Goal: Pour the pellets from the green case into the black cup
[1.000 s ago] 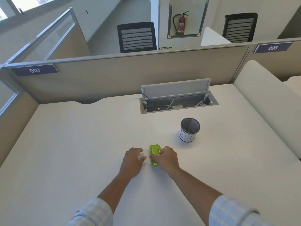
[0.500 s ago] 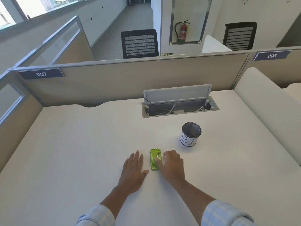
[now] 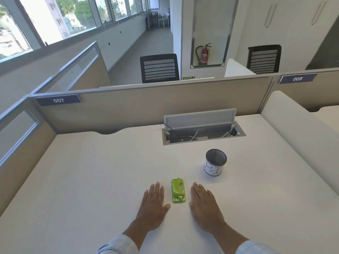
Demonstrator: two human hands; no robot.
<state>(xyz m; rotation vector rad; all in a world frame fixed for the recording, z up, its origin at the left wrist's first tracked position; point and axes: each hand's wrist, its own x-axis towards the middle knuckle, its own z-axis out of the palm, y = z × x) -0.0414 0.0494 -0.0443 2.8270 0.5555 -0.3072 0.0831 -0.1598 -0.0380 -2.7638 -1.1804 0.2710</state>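
A small shiny green case (image 3: 178, 191) lies flat on the white desk (image 3: 91, 180), its lid down. My left hand (image 3: 153, 206) rests palm down just left of it, fingers extended, touching nothing but the desk. My right hand (image 3: 205, 206) lies flat just right of the case, a small gap between them. The black mesh cup (image 3: 216, 161), wrapped in a white label with handwritten letters, stands upright beyond and to the right of the case. A few dark specks show inside the cup.
An open cable tray (image 3: 202, 132) with its grey lid raised is sunk into the desk behind the cup. Beige partition walls (image 3: 146, 105) close the desk at the back and left. A low white divider (image 3: 297, 136) borders the right side.
My right hand let go of the green case and moved to its right side. Both hands flattened onto the desk. The camera tilted upward, showing more of the room.
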